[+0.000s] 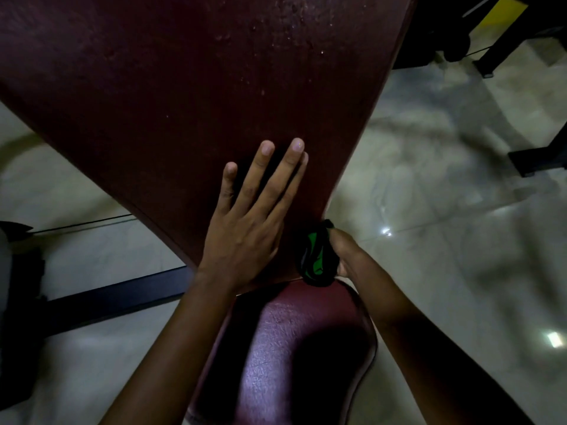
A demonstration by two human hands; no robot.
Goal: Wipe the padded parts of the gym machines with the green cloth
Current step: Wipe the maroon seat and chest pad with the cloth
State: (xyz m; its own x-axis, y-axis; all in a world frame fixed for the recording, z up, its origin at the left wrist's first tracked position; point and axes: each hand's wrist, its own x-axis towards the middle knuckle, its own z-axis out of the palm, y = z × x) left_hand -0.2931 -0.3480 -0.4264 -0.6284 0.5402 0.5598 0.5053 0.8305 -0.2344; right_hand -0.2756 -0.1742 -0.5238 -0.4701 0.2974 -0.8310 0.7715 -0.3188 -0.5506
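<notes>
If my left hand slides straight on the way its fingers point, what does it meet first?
Only more of the maroon back pad under the left hand; the first thing there looks like the droplets.

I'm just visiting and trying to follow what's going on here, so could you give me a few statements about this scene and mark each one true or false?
1. The left hand lies flat with straight fingers on the large maroon pad. True.
2. The green cloth is spread out flat over the small seat pad. False: it is bunched up in the right hand, at the large pad's lower edge.
3. Small droplets or specks show on the large pad's upper area. True.
4. The floor is dark carpet. False: it is pale, glossy tile.
5. The left hand holds the cloth. False: the right hand grips it.
</notes>
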